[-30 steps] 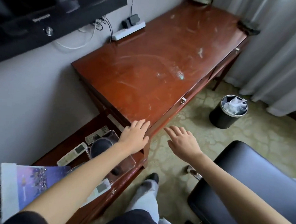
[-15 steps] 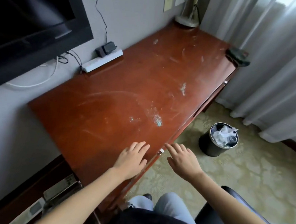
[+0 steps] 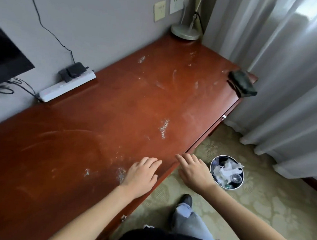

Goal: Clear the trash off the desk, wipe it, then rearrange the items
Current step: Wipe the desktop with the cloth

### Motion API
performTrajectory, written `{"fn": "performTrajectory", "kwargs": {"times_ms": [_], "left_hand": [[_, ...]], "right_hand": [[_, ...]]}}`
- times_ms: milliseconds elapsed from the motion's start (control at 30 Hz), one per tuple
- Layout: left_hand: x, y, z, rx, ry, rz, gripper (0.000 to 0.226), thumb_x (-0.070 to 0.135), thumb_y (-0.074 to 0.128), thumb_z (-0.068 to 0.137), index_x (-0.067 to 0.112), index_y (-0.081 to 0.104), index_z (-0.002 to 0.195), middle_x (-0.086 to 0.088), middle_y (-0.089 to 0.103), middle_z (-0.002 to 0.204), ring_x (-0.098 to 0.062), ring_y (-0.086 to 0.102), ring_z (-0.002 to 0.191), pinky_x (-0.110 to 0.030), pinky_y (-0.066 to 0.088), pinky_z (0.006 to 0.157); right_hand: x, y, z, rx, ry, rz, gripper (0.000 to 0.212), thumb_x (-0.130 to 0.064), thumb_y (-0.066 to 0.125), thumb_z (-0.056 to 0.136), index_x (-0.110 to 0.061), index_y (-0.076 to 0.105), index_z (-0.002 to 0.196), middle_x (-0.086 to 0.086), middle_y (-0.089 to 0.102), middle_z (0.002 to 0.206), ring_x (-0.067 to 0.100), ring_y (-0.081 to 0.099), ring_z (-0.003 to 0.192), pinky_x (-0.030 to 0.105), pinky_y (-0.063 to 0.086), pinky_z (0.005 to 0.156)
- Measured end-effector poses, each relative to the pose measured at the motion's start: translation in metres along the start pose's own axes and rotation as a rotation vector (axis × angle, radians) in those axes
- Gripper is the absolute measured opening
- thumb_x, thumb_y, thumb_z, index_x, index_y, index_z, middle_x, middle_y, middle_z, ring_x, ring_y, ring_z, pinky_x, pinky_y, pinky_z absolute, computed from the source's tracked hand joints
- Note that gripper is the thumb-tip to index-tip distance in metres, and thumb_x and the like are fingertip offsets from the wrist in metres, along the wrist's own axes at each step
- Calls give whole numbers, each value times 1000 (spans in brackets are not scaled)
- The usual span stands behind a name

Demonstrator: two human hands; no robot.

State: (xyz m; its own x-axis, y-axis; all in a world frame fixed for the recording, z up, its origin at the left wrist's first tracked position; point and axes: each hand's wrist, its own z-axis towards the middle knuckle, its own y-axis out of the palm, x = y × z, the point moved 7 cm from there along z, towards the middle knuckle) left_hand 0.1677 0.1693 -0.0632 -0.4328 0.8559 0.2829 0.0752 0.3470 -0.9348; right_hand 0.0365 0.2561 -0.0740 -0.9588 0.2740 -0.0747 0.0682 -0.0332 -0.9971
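Hands (image 3: 169, 173) empty, cloth (image 3: 242, 83) well apart

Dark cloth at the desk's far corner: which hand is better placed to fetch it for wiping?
Probably the right hand: it hovers empty off the desk front edge, on the dark cloth side. The left hand sits farther from it.

This looks like a hotel room. A long reddish wooden desk (image 3: 101, 127) runs along a grey wall ahead of the hands, with a wall-mounted television (image 3: 3, 62) far to their left. Beyond them, sheer full-length curtains (image 3: 286, 72) hang beside a lamp base (image 3: 185, 31). Patterned carpet (image 3: 259, 209) and a small bin (image 3: 226, 172) lie just right of them.
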Motion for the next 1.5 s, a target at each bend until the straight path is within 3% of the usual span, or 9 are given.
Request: {"fn": "performTrajectory", "kwargs": {"times_ms": [233, 633, 767, 833, 1000, 1133, 1333, 1400, 1500], "left_hand": [[39, -25, 129, 79, -83, 71, 46, 30, 52, 83, 19, 54, 128, -1, 57, 129, -20, 52, 119, -38, 48, 88], [55, -29, 337, -28, -122, 123, 54, 35, 35, 96, 22, 22, 147, 0, 21, 154, -19, 20, 139, -39, 26, 108], [45, -39, 408, -28, -133, 140, 56, 38, 32, 97, 24, 16, 148, 0, 15, 156, -20, 16, 141, -40, 21, 112], [35, -44, 441, -25, -149, 136, 58, 41, 31, 96, 25, 13, 149, 0, 13, 157, -20, 14, 142, -42, 17, 114], [-2, -53, 496, 8, -109, 175, 66, 55, 17, 87, 31, 16, 148, 1, 17, 156, -21, 16, 143, -46, 14, 114], [-14, -42, 513, -39, 40, 231, 64, 55, 25, 86, 32, 21, 146, -1, 21, 154, -23, 18, 142, -47, 14, 113], [-17, -39, 517, 28, 79, 173, 60, 50, 33, 87, 33, 24, 144, 0, 25, 152, -22, 20, 141, -47, 14, 113], [-18, -40, 517, 48, 83, 160, 58, 49, 33, 87, 33, 26, 143, 0, 26, 152, -22, 19, 141, -46, 13, 114], [-19, -40, 517, 58, 96, 147, 58, 48, 32, 88, 32, 28, 143, 0, 27, 152, -21, 18, 141, -46, 13, 114]], "right_hand": [[151, -20, 56, -14, 37, -22, 48, -34, 39, 74, -16, 57, 115, 3, 60, 94, 25, 60, 79, 33, 51, 55], [344, -15, 165, -21, 214, -23, 40, -30, 40, 83, -13, 57, 114, 7, 61, 105, 31, 58, 89, 38, 47, 69], [402, -8, 210, -72, 289, -10, 41, -30, 56, 83, -14, 56, 121, 13, 56, 123, 39, 53, 107, 47, 46, 84], [425, 5, 229, -158, 303, 21, 57, -37, 64, 81, -20, 48, 133, 17, 46, 138, 48, 40, 122, 56, 37, 97], [463, 25, 267, -230, 367, 58, 69, -62, 35, 80, -30, 35, 141, 14, 32, 149, 52, 27, 130, 64, 27, 100], [489, 25, 295, -196, 350, 112, 78, -66, 25, 79, -29, 18, 147, 4, 20, 155, 44, 11, 138, 56, 17, 109], [482, 29, 349, -195, 89, 106, 73, -59, 19, 85, -23, 17, 148, 1, 15, 156, 38, 4, 142, 53, 15, 113], [451, 29, 344, -183, -184, 89, 66, -52, 28, 89, -20, 26, 146, 3, 26, 153, 40, 16, 140, 57, 23, 110], [417, 34, 289, -198, -622, 61, 57, -45, 35, 91, -22, 32, 143, -1, 30, 151, 34, 23, 139, 47, 21, 111]]}}
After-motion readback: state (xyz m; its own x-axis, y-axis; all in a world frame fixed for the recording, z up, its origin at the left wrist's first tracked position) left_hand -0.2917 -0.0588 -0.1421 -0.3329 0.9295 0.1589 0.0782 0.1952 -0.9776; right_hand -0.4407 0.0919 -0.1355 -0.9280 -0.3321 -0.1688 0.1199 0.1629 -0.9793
